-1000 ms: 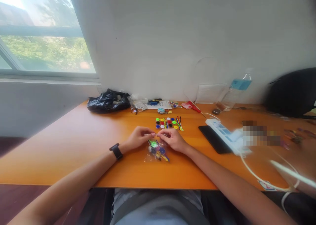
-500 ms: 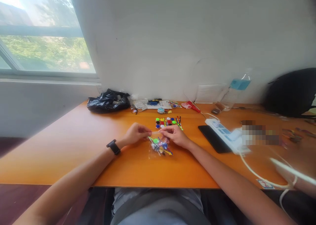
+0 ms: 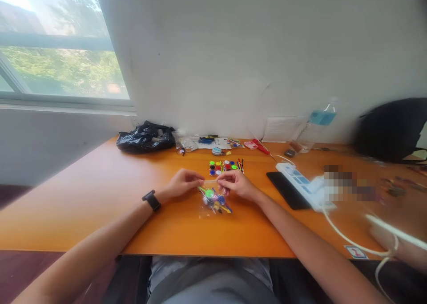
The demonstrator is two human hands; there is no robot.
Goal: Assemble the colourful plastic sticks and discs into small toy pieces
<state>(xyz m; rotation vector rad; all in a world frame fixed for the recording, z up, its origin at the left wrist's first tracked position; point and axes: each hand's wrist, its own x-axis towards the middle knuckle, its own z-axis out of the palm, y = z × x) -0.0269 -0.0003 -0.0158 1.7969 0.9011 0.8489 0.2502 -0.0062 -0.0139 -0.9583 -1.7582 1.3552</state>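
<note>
A clear plastic zip bag (image 3: 208, 211) hangs between my hands over the table, with small coloured pieces (image 3: 218, 200) inside: green, blue, white and yellow discs and sticks. My left hand (image 3: 187, 180), below which a black watch sits on the wrist, pinches the bag's top edge at its left corner. My right hand (image 3: 238, 184) pinches the same edge further right, fingers curled. Just beyond the hands lie rows of coloured discs (image 3: 227, 166) with several thin sticks (image 3: 240, 165) beside them.
A black plastic bag (image 3: 145, 138) lies at the back left. A tape roll (image 3: 216, 151) sits behind the discs. To the right are a black phone-like slab (image 3: 287, 190), a white power strip (image 3: 300, 184) with a cable, a clear bottle (image 3: 316, 126) and a dark backpack (image 3: 390, 130).
Both hands keep their pinch on the bag's top edge. The view has shifted very slightly; the bag and hands are almost unmoved.
</note>
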